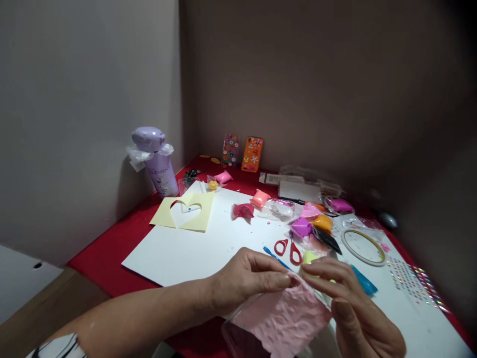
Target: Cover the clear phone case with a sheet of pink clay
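Note:
Low in the head view is a clear case (231, 332), shaped like a phone case, with a bumpy layer of pink clay (286, 318) over it. My left hand (249, 278) pinches its upper edge between thumb and fingers. Along the right edge lie the bent fingers of my right hand (361, 313), with the thumb near the corner; their exact contact is partly hidden. Just beyond the case are a blue modelling tool (274, 256), red-handled scissors (288, 251) and a yellow-green clay packet (309, 257).
White board (219, 253) covers much of the red tabletop (108, 258). Yellow paper (201, 219) with a heart cut-out lies left, near a purple bottle (160, 169). Several clay packets (301, 227), a tape ring (363, 247) and gem stickers (406, 281) lie right. Decorated phone cases (252, 154) lean behind.

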Available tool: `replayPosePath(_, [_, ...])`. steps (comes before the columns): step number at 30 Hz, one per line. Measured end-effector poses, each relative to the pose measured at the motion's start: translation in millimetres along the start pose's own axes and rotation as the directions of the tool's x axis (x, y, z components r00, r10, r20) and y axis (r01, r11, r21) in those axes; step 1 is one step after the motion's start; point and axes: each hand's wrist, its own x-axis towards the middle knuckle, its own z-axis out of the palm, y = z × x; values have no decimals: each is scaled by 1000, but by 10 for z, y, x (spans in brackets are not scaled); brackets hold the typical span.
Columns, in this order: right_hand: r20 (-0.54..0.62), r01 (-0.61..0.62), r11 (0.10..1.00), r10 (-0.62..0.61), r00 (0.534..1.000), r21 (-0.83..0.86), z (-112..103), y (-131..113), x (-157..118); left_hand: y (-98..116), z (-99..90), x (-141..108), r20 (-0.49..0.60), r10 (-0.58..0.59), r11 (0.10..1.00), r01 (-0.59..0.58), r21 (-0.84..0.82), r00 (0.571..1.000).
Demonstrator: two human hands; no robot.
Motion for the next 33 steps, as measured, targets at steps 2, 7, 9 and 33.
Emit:
replayPosePath(2, [-1, -46, 998, 46, 999, 34, -5, 1, -6, 11, 0, -13, 12, 36, 999, -36, 23, 999])
replayPosePath(7, [7, -138, 988, 138, 990, 70, -3, -40, 24, 21, 6, -37, 39, 73, 995, -76, 67, 997])
replayPosePath(9, [31, -127, 988, 124, 992, 87, 0, -67, 49, 18, 15, -38, 36, 77, 994, -80, 77, 996])
replayPosePath(33, [75, 126, 987, -133, 988, 100, -89, -74, 106, -40, 82, -63, -6, -43, 994, 42, -97, 999])
